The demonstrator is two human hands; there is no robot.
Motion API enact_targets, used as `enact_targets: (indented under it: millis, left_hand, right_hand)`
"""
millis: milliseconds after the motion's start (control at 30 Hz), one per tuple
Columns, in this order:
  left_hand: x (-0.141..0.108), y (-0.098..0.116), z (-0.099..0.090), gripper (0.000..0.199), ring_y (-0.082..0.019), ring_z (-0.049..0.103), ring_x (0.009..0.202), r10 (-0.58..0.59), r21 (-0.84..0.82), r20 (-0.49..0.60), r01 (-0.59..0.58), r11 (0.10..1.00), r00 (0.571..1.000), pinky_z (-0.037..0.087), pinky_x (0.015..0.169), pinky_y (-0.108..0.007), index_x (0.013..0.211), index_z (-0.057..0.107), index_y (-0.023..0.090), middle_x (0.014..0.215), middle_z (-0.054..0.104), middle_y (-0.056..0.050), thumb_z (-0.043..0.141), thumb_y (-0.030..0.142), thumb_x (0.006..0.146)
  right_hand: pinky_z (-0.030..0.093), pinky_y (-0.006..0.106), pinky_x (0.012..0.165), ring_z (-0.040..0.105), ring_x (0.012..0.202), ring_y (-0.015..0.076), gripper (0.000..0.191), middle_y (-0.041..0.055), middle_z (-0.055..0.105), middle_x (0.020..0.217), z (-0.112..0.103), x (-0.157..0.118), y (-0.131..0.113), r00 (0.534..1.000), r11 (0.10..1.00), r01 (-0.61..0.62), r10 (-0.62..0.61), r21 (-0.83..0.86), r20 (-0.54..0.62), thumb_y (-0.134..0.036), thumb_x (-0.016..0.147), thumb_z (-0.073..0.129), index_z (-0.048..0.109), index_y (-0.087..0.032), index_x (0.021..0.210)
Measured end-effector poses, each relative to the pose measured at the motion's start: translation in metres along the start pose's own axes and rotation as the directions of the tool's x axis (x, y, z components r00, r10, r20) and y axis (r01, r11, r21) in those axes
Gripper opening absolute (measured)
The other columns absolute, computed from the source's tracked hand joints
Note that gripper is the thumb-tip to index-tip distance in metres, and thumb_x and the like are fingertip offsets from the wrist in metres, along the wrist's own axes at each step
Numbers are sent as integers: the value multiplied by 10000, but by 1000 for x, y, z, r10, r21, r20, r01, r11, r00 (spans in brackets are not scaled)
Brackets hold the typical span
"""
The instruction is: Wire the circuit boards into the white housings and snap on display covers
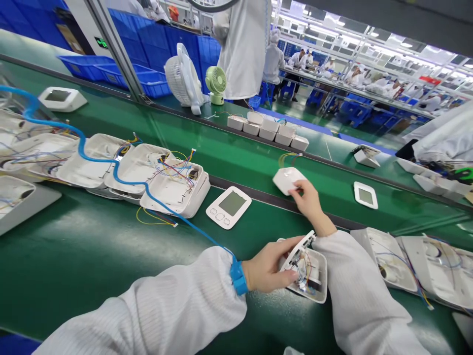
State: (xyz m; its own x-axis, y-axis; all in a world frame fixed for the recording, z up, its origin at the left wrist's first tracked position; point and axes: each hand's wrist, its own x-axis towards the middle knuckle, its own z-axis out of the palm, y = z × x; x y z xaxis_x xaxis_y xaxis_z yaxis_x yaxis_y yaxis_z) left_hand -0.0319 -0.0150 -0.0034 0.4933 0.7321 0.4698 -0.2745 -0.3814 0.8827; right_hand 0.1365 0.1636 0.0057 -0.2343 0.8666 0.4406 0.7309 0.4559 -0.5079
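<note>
My left hand (271, 266), with a blue strap at its wrist, grips a white front panel (300, 250) tilted up over an open white housing (320, 268). Coloured wires and dark parts show inside that housing. Farther forward, my right hand (307, 199) pinches the near edge of a white casing (286, 180), which has thin wires sticking out behind it. Left of my hands, a white panel with a grey screen and buttons (229, 207) lies flat on the green surface.
Stacked open housings with loose wires (173, 190) stand at the left, more (391, 256) at the right. A blue coiled cord (129, 182) runs to my left wrist. Small white boxes (268, 129), two fans (216, 85) and a metal post (114, 47) stand beyond. People work in the background.
</note>
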Motion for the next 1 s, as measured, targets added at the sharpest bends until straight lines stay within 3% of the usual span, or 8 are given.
enact_targets:
  millis: [67,167,300,400,533,700,800,1000]
  left_hand:
    - [-1,-1,-1,747,-263,606,962,6,7,15,-6,1000,1000,494,877,-405,1460,372,127,1157,639,-150,522,541,857]
    - [-3,-4,-2,779,-268,635,961,-6,7,50,6,1000,999,508,869,-399,1465,375,139,1190,646,-156,567,545,828]
    - [-4,-6,-1,781,-314,610,1116,29,-43,85,-25,999,996,479,968,-430,1469,373,147,1330,588,-171,599,509,815]
    - [-4,-5,0,762,-324,598,1144,44,-84,104,-36,996,994,459,1000,-445,1465,375,132,1311,595,-177,579,505,833]
    - [-4,-1,0,784,-306,606,1080,-32,-106,175,52,993,984,477,956,-427,1458,379,128,1260,607,-172,567,564,834]
    - [-2,3,2,743,-244,598,928,-96,-213,186,135,968,978,507,836,-381,1435,386,126,1123,618,-148,553,554,852]
    - [-1,4,3,763,-225,591,882,-117,-223,200,161,961,973,516,790,-366,1451,361,137,1093,615,-144,549,570,852]
    - [-3,1,3,756,-257,599,956,-126,-198,193,164,966,973,512,845,-408,1453,351,150,1146,599,-158,550,569,856]
  right_hand:
    - [538,351,768,622,849,202,185,67,654,979,5,-5,-37,967,965,215,-232,153,104,-317,839,651,611,-190,966]
    - [522,351,842,613,907,193,110,55,663,967,22,-11,-86,820,824,454,-536,341,204,-290,896,643,606,-197,943]
    - [513,359,929,597,1027,199,174,85,660,1052,56,-23,-113,682,716,563,-685,413,258,-327,915,639,604,-195,1023]
    - [465,404,1031,524,1214,228,346,146,582,1253,66,-32,-108,686,679,614,-711,402,153,-387,931,603,554,-184,1208]
    - [418,425,1073,503,1237,226,286,144,563,1266,54,-29,-80,847,815,528,-524,239,-84,-285,958,528,558,-185,1224]
    - [349,479,1101,424,1300,291,410,203,505,1346,32,-1,-9,989,988,14,-35,-153,-141,-302,897,562,559,-113,1261]
    - [313,442,1115,327,1381,290,567,192,380,1483,8,18,36,946,859,-324,297,-396,-131,-377,898,560,456,-116,1390]
    - [276,591,1068,269,1379,414,711,311,258,1498,-47,20,94,738,607,-674,579,-421,-347,-407,873,580,325,-65,1442]
